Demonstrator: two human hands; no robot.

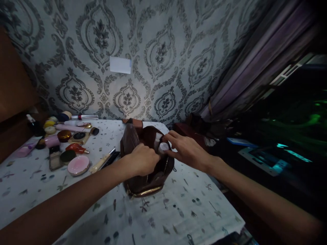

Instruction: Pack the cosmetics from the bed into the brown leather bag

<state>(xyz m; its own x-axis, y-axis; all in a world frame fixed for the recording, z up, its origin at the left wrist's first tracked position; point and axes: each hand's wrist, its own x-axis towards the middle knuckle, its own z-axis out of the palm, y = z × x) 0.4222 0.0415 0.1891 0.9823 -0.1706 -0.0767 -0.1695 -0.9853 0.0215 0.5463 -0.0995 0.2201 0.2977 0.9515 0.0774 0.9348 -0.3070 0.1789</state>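
Observation:
A brown leather bag stands open on the table, with a gold zipper along its lower front. My left hand reaches into its mouth with curled fingers; whatever they hold is hidden. At the right rim of the bag, my right hand is closed over the edge, thumb and fingers bent inward. Between the hands, a round white-lidded container and a small pale bottle show inside the bag, close to my right fingertips.
Left of the bag lie several cosmetics, including a pink round compact, an orange bottle and a dark-lidded jar. A patterned white cloth covers the table. Patterned wallpaper rises behind; a dark computer case stands at right.

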